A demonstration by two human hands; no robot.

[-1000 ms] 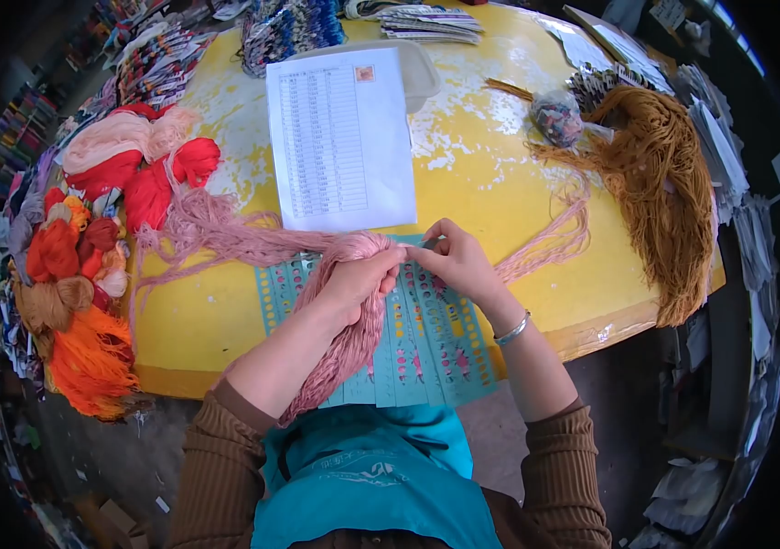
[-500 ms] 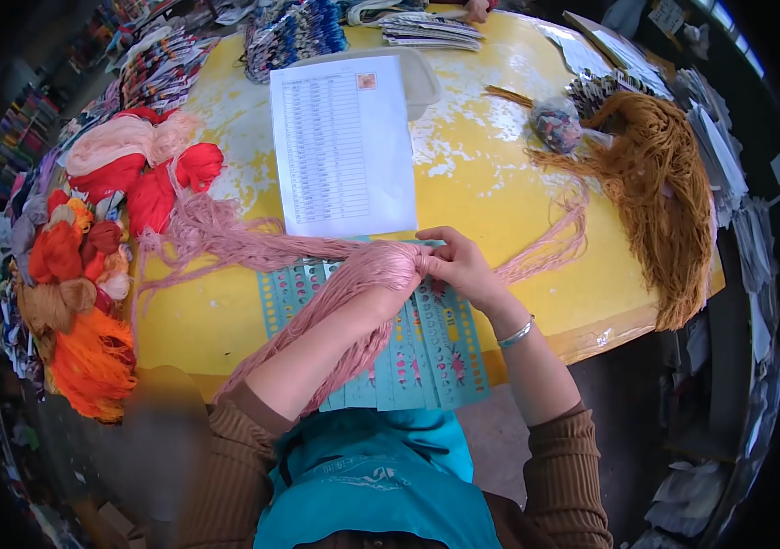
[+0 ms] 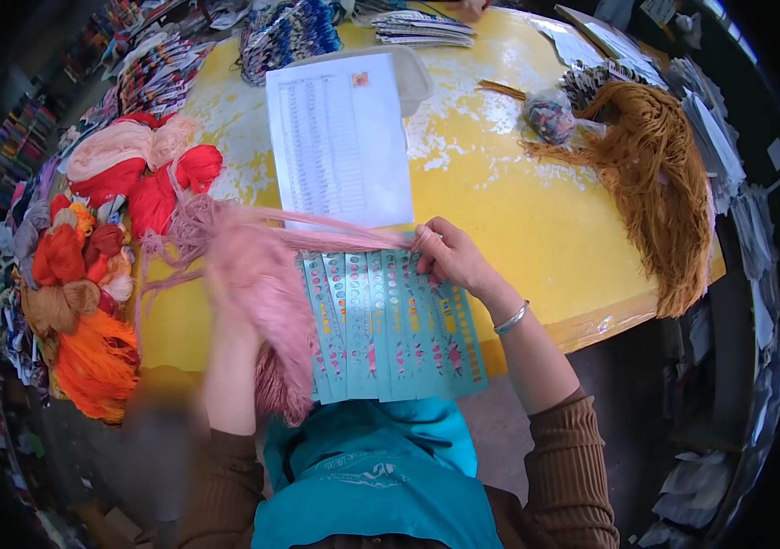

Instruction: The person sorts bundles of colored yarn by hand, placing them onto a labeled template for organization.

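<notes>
My left hand, blurred by motion, holds a thick pink thread skein that hangs down beside my wrist to the table's front edge. With thumb and fingers pinched, my right hand grips the end of several pink strands. These strands run taut leftward, passing behind the skein toward a loose pink tangle. Under the strands lie turquoise cards printed with rows of dots and flowers, fanned along the table's near edge. My right hand is over their upper right corner.
A printed paper sheet lies beyond the cards on the yellow table. Red and orange skeins are heaped at left, brown thread at right. A bagged multicoloured ball sits near the brown thread. Another person's hand shows at the far edge.
My left hand has swung left from beside my right hand, carrying the pink skein with it. The strands formerly trailing right of my right hand have been drawn in to the left.
</notes>
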